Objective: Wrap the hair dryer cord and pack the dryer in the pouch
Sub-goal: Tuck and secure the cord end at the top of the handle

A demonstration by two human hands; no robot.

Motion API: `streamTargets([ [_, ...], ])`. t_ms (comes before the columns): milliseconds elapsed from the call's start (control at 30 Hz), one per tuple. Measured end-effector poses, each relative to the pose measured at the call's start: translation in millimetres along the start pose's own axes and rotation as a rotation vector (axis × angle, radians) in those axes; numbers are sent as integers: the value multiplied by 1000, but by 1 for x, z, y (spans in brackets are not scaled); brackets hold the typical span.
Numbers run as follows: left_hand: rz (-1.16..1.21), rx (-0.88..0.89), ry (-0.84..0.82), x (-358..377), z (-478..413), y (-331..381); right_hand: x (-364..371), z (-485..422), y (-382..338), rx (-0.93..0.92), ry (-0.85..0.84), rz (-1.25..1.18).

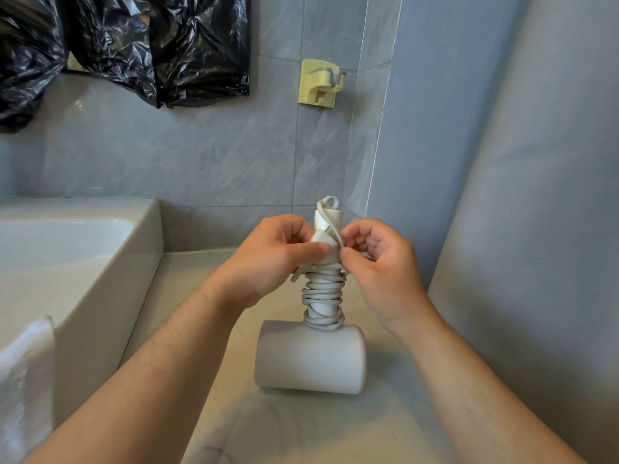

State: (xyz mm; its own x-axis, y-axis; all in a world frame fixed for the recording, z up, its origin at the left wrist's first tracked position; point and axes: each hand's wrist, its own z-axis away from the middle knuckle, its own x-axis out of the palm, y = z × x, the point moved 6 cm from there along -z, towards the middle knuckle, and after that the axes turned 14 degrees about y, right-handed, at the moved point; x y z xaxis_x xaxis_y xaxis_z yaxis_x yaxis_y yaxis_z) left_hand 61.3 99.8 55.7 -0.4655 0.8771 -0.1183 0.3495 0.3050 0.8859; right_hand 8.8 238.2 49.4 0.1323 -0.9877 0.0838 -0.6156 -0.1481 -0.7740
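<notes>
Standing the hair dryer barrel-down on the bench, directly below both grips and nearest of all, handle pointing up. Winding the cord round that handle, stacking the coils tight from the barrel up to just beneath the grips. Curling the left grip round the upper handle, thumb pressing the plug flat against it. Pinching the last free stretch of cord between thumb and forefinger of the right grip, touching the handle on its other side, remaining fingers loosely bent. Leaving the hanging loop poking out just above both grips.

Judging from this, finishing the wrapping step: taking up nearly all the slack, with only the plug end needing securing. Needing next a tuck of that end under a coil, or a firm hold on it, to stop the coils springing loose on lifting. Needing the pouch after that, though not finding it anywhere in view.

Noting a white towel and the sink well off to the left of the left grip. Passing farther on, beyond the grips, to a yellow hook on the tiled wall and black plastic bags hanging up and to the left.
</notes>
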Motion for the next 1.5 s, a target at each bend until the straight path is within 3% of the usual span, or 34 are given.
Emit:
streamTargets([
  [100,-27,23,-45,2,0,3,2,-1,-1,133,-48,-169],
  [467,-76,81,-37,6,-2,4,5,0,1,230,-185,-215],
  [733,-33,88,26,12,-1,0,3,-1,-2,181,-194,-166],
  [1033,201,-84,-64,12,2,-8,2,-2,0,174,-150,-148],
  [1300,212,-123,-89,10,1,-10,-2,-2,1,135,-65,-105],
  [1500,111,-64,-50,10,1,-6,1,-1,-4,65,-135,-30],
])
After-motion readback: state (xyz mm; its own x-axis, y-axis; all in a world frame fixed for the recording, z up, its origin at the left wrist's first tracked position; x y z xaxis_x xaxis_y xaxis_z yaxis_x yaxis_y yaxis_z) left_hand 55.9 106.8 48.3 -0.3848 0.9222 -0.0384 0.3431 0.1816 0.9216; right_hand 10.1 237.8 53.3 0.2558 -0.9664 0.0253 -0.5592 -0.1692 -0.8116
